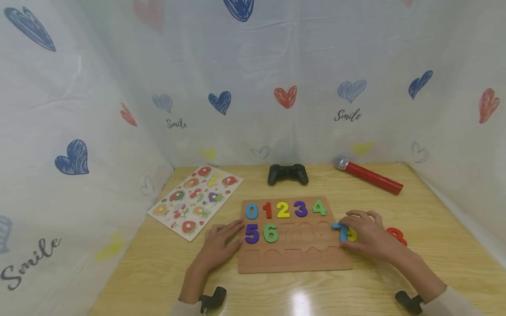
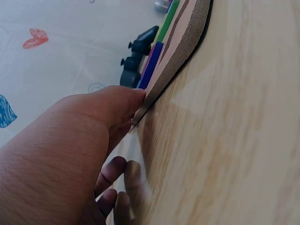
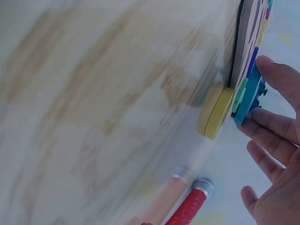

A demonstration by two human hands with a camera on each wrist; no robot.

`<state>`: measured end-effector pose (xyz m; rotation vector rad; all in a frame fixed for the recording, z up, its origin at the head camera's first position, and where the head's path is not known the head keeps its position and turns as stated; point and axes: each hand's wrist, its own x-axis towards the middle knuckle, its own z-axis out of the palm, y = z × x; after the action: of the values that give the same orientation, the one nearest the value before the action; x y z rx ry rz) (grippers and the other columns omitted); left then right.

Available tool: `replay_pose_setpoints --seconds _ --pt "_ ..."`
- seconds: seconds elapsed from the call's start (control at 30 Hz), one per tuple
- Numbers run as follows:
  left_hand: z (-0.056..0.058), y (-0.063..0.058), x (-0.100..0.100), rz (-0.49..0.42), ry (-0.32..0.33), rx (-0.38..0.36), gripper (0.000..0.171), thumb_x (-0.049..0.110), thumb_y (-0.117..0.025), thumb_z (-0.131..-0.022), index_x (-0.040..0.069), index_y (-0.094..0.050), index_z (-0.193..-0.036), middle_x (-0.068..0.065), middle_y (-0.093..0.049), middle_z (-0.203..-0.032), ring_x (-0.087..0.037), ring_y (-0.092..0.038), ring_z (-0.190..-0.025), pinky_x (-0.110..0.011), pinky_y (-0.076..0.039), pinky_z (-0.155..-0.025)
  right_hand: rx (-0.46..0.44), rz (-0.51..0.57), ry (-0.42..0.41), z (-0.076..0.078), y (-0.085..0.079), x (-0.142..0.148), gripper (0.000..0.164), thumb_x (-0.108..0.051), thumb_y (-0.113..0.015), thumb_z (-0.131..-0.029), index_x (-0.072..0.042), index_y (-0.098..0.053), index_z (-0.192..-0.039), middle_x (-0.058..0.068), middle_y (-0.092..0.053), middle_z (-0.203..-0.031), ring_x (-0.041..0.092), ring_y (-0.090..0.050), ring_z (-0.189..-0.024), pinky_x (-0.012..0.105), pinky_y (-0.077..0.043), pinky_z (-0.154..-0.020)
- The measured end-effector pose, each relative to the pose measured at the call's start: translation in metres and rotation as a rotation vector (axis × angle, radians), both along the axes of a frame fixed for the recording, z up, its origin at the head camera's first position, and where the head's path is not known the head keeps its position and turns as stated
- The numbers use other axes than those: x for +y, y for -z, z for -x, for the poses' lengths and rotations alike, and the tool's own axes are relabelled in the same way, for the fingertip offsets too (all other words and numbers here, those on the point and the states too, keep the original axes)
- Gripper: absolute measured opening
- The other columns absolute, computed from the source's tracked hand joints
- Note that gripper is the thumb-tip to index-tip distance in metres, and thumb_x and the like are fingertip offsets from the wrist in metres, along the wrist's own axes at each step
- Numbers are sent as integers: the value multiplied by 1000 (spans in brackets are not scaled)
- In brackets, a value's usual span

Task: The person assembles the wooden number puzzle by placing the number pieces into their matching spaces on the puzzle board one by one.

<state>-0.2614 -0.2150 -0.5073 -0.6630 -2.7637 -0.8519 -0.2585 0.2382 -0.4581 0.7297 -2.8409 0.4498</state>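
Observation:
My right hand point(image 1: 367, 235) pinches a blue number 7 point(image 1: 342, 232) between thumb and fingertips at the right edge of a wooden number puzzle board point(image 1: 294, 266). In the right wrist view the blue 7 point(image 3: 248, 96) is held just over the board. Behind it on the table lies a yellow number piece point(image 1: 352, 235), partly covered. A red number 8 point(image 1: 396, 236) lies right of this hand. My left hand point(image 1: 215, 250) touches the board's left edge with extended fingers and thumb. Pieces 0 to 4 fill the top row; a purple 5 point(image 1: 251, 233) and a green 6 point(image 1: 270, 233) sit below.
A fruit picture board point(image 1: 196, 199) lies at the back left. A black game controller point(image 1: 287, 174) sits behind the puzzle, and a red microphone point(image 1: 371, 176) lies at the back right. A heart-printed curtain point(image 1: 253, 57) surrounds the wooden table point(image 1: 269, 292).

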Motion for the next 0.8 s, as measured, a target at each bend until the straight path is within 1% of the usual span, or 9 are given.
replay_pose_setpoints --seconds 0.1,0.2,0.5,0.8 --pt "0 1 0 0 0 9 49 41 -62 -98 20 -58 -143 4 -48 -152 -28 -45 -118 -54 -27 -94 -4 13 -14 0 -1 -1 49 -38 -86 -77 -12 -71 -116 8 -68 -119 41 -44 -127 66 -18 -99" --pt "1 1 1 8 -2 19 49 41 -62 -98 21 -58 -143 6 -48 -151 -28 -45 -118 -52 -28 -93 -13 31 -32 0 -1 -3 47 -37 -85 -79 -13 -70 -116 6 -68 -119 40 -43 -128 66 -18 -99" --pt "-1 -3 0 39 -12 -37 51 41 -61 -98 21 -56 -144 8 -46 -153 -23 -44 -114 -50 -28 -92 8 46 -67 1 0 -10 47 -34 -85 -79 -12 -71 -117 7 -68 -120 40 -46 -126 64 -19 -99" --pt "0 -2 0 40 -9 -30 51 42 -60 -98 21 -56 -145 7 -46 -153 -23 -44 -114 -50 -28 -92 10 49 -78 2 0 -19 48 -37 -84 -80 -12 -71 -118 2 -70 -118 39 -46 -127 65 -19 -99"
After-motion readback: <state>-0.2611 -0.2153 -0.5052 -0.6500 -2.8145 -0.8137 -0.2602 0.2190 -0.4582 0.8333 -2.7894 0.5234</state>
